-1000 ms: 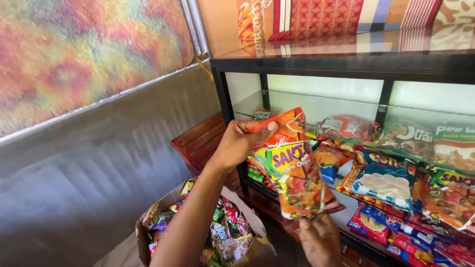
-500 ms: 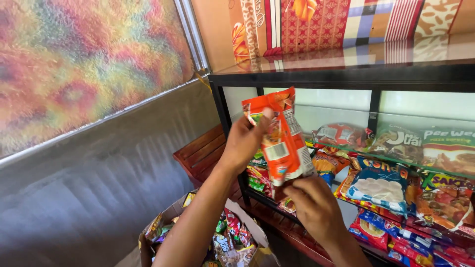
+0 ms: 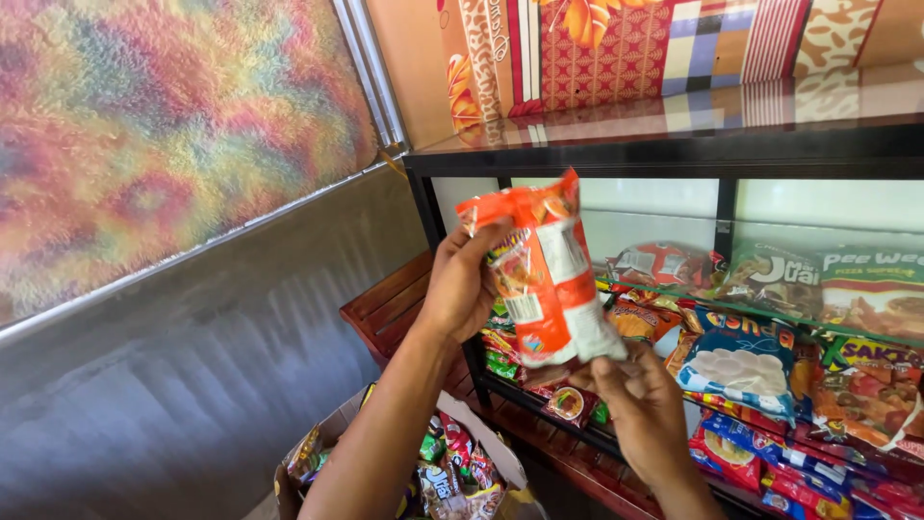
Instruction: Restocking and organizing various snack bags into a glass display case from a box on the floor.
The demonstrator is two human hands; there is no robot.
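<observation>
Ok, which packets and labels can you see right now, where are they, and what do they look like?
Orange packet: held up by left hand and right hand, orange and white, crinkled.
White label: rectangular patch on that packet.
Shelf packets: red, blue and green bags behind the glass.
Box: open cardboard, lower left, full of mixed bright packets.

Pretty bright daylight, seemingly from the right. Glare and reflections on the glass shelf top (image 3: 770, 116); the left wall (image 3: 144, 404) is shadowy, and the edges are soft.

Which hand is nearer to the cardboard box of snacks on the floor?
Right. The right hand holds the orange packet's bottom edge, lower, nearer the box; the left hand grips its top, higher up.
</observation>
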